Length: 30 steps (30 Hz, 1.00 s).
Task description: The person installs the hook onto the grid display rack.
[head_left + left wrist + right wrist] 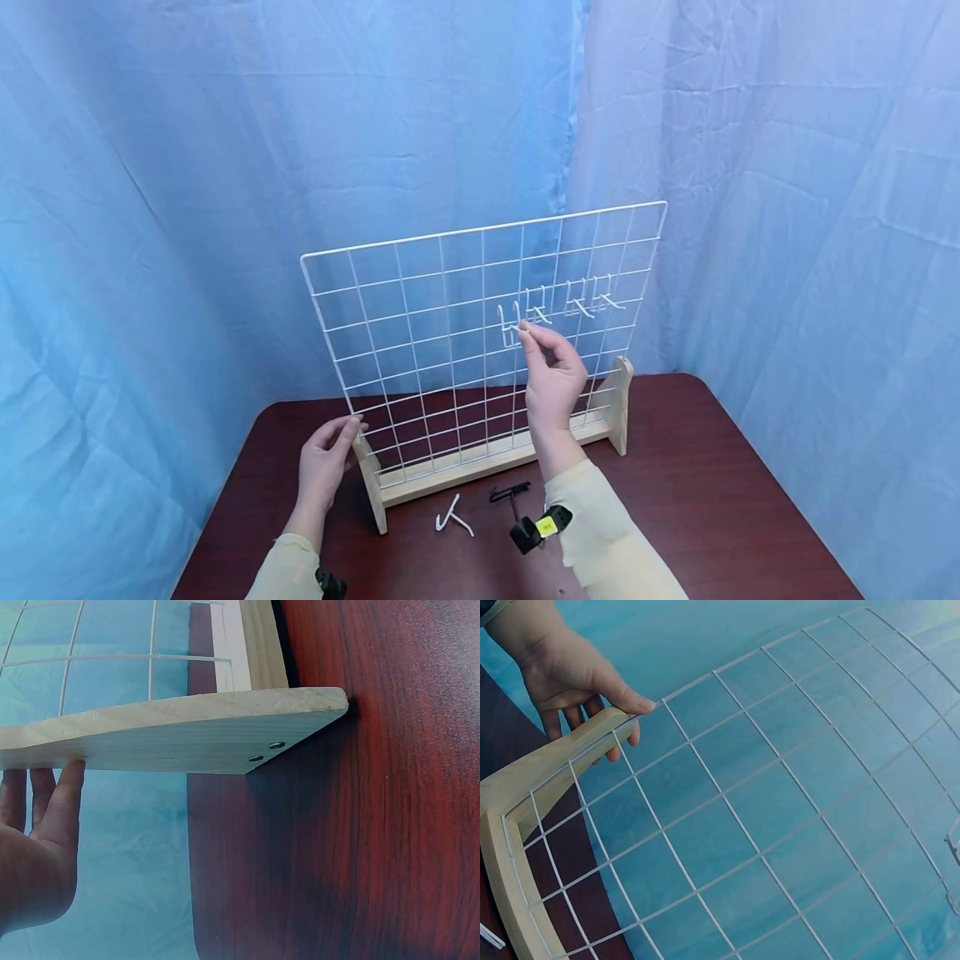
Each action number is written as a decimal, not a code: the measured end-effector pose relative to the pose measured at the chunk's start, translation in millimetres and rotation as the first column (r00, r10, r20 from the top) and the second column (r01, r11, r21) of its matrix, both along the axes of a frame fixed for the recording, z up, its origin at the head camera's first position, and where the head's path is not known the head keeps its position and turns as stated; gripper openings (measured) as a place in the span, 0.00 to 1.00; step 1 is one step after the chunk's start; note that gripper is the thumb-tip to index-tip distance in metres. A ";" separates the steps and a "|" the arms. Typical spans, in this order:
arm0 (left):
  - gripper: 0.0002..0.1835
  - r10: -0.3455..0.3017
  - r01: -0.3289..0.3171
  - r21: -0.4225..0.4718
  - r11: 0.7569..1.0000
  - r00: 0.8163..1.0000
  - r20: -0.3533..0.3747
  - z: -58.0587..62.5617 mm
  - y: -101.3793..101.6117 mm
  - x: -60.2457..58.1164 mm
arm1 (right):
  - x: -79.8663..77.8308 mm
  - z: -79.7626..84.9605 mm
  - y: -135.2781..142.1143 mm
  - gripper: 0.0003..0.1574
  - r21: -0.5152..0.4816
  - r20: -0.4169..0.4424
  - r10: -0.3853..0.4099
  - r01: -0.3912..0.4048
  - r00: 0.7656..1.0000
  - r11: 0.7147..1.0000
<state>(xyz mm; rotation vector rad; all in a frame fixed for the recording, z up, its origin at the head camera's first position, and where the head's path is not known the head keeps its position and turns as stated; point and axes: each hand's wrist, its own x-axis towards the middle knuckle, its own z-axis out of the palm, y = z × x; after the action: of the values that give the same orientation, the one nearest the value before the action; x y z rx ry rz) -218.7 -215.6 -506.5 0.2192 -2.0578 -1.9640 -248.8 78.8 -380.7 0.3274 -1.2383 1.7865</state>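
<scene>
A white wire grid panel (420,333) stands upright in a wooden stand (450,481) on the table. My right hand (553,379) pinches the front prong of a white hook (504,327), held up against the middle of the grid. My left hand (324,467) holds the grid's left edge at the top of the wooden side support (172,739). Its thumb (634,701) lies along the wire edge, with the other fingers behind the support. To the right, white hooks (580,304) hang on the grid. Only a bit of a hook shows at the right wrist view's edge.
A white hook (454,517) lies on the dark red table (697,475) in front of the stand. Beside it lies a black hook (510,493), partly behind the right wrist camera (527,533). Blue curtains (450,125) hang behind and at both sides.
</scene>
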 end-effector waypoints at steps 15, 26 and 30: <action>0.23 0.006 -0.006 -0.026 1.000 1.000 0.000 0.3 -0.1 0.1 | -7.4 13.5 -9.2 0.06 -0.031 -0.001 -0.013 0.013 1.000 0.999; 0.23 0.018 -0.017 -0.030 0.999 1.000 0.012 0.0 -1.6 0.9 | -14.2 16.3 -17.1 0.06 -0.040 0.003 -0.047 0.047 0.999 0.998; 0.23 0.020 -0.020 -0.032 0.999 1.000 0.007 -0.4 -1.6 0.5 | -14.7 15.9 -18.7 0.07 -0.035 0.021 -0.052 0.053 0.998 0.998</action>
<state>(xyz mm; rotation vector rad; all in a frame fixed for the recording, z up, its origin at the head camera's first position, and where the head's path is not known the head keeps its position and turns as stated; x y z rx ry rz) -218.2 -217.2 -506.9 0.2392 -2.0814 -1.9199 -263.6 60.1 -364.8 0.2547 -1.2171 1.7685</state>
